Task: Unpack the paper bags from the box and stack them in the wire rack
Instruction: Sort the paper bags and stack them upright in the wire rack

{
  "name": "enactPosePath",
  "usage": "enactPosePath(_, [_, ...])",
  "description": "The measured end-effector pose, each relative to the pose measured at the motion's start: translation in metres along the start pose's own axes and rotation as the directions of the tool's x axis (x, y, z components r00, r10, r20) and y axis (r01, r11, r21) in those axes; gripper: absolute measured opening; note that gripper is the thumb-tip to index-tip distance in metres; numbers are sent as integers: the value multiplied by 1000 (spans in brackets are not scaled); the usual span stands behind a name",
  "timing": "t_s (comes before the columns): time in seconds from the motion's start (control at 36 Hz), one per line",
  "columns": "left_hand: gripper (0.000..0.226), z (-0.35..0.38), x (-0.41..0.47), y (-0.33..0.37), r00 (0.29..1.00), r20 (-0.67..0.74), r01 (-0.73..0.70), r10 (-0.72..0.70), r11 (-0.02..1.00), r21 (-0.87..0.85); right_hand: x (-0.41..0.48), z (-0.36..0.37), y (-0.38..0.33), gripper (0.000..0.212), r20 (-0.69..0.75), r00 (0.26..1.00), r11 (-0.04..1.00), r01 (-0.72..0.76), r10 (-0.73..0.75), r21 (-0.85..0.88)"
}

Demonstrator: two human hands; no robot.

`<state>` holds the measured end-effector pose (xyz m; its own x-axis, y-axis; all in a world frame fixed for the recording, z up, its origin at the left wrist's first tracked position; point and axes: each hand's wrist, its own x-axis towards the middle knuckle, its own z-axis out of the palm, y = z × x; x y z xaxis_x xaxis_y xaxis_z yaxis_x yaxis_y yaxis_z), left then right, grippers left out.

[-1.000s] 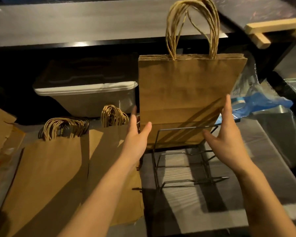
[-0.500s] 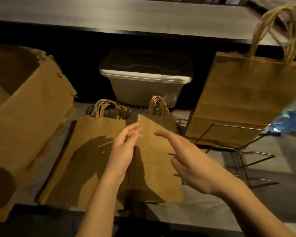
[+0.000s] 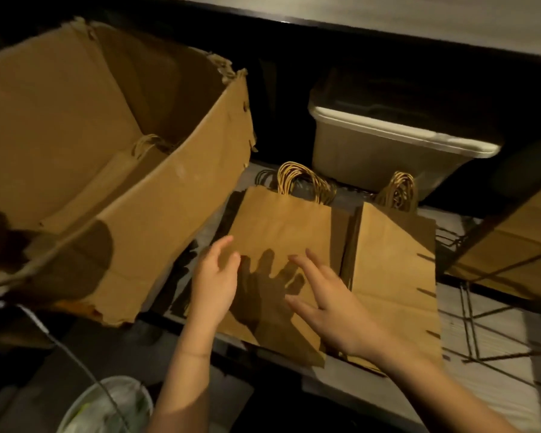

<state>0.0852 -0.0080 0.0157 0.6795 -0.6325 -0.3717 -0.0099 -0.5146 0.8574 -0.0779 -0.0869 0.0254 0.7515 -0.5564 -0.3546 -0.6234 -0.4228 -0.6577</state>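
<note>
While both hands hang over the flat bags, neither one holds anything. The left hand (image 3: 214, 284) has its fingers loosely curled and apart, just above the left edge of the left pile of paper bags (image 3: 281, 245). The right hand (image 3: 328, 301) has its fingers spread wide, above the lower part of that same pile. I cannot tell if any fingertip touches the paper. The hands throw a dark shadow on the top bag.

The left pile lies flat on the worktop (image 3: 372, 398), close to its near edge, with its twisted paper handles (image 3: 303, 179) pointing to the far side. Just beside it, to the right, lies a second pile of paper bags (image 3: 394, 276), also flat, and its handles point the same way. The two piles sit side by side, with a thin dark gap between them.

A big cardboard box (image 3: 156, 220) stands at the left end of the worktop. Its top is open and its rim is torn. More bags (image 3: 113, 179) lie inside it, low down, and one handle shows there.

The wire rack (image 3: 481, 323) stands at the right end of the worktop, to the right of the second pile. Brown bags (image 3: 519, 251) stand in it at the right edge of the view.

Behind the piles, past the far edge, sits a pale plastic tub (image 3: 388, 151) with a dark lid. A round clear tub (image 3: 107, 407) shows low down at the near left.
</note>
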Motion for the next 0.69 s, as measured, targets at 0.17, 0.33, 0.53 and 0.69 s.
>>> enactPosePath(0.17, [59, -5, 7, -21, 978, 79, 173, -193, 963, 209, 9, 18, 5, 71, 114, 974, 976, -206, 197, 74])
enactPosePath(0.33, [56, -1, 15, -24, 978, 14, 199, -210, 947, 252, 8, 27, 2, 72, 142, 972, 976, -202, 189, 79])
enactPosePath(0.53, [56, 2, 17, -13, 984, -21, 174, -176, 939, 297, 10, 34, 7, 70, 145, 974, 983, -180, 173, 30])
enactPosePath(0.69, [58, 5, 12, -7, 991, -94, 118, -94, 945, 304, 11, 36, 12, 68, 166, 975, 989, -148, 150, -25])
